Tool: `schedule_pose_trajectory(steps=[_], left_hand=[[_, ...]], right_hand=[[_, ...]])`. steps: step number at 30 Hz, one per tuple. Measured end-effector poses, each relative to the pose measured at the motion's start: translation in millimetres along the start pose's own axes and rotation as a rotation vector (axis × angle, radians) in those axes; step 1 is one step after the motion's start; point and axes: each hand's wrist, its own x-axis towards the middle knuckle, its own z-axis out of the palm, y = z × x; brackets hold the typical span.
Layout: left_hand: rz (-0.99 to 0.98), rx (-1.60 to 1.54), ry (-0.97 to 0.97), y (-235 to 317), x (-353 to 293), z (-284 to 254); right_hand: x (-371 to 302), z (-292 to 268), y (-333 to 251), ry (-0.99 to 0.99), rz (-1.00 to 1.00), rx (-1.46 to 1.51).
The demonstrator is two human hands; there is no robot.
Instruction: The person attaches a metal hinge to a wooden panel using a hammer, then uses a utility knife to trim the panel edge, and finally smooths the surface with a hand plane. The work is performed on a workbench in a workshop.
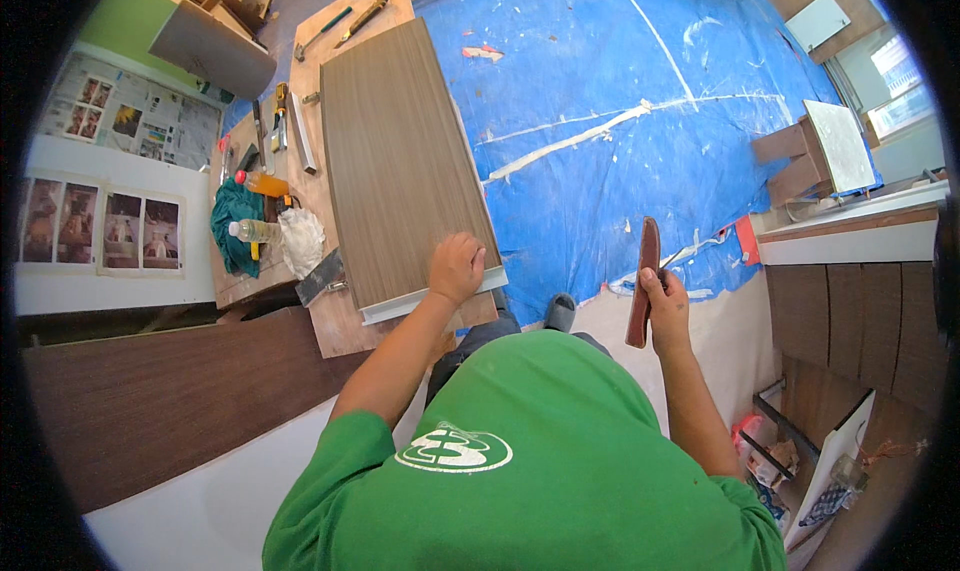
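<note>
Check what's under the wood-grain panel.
The panel lies on a plywood bench, whose bare top shows along the left and near edges. The left hand rests on the panel's near end. The bench surface beneath the panel is covered, so anything there is hidden.

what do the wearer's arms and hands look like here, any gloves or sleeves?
No gloves: the left hand and right hand are bare, and so are both forearms. Short green T-shirt sleeves end near the elbows. The shirt bears a white oval logo. No watch, rings or wristbands are visible.
</note>
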Motion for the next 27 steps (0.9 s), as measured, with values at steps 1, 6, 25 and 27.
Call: schedule_pose_trajectory(steps=[1, 6, 25, 27], left_hand=[[-0.032, -0.075, -0.001, 9, 4, -2], [-0.217, -0.340, -0.078, 54, 41, -1], [-0.510, -1.421, -0.425, 156, 76, -41], [-0.506, -1.492, -0.402, 155, 75, -36]], right_hand=[[2, 0, -2, -0.005, 0.038, 0.071], [21, 20, -14, -0.170, 0.146, 0.165], [26, 89, -91, -0.188, -0.426, 0.034], [27, 89, -94, -0.098, -0.539, -0.101]])
